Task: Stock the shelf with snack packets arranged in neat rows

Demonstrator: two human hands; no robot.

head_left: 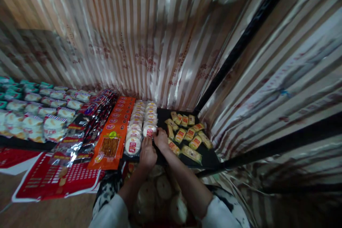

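Two rows of round white cakes in clear wrappers with red labels stand on the dark shelf [160, 160]. At the front of the right row is a wrapped round cake [149, 130]. The fingers of my left hand [148, 154] are stretched forward, with their tips at this cake's lower edge. From the right side, my right hand [161, 140] has its fingers bent and closed on the edge of the same cake. My hands are close together. The left row's front wrapped cake [132, 146] lies just left of my left hand.
Small yellow packets [189, 134] lie scattered on the right. Orange snack packs [112, 139], dark shiny packs [93, 117] and white packaged rolls [55, 123] fill the left. A red basket [57, 181] sits lower left. A black pole [235, 57] slants before the striped sheeting [149, 42].
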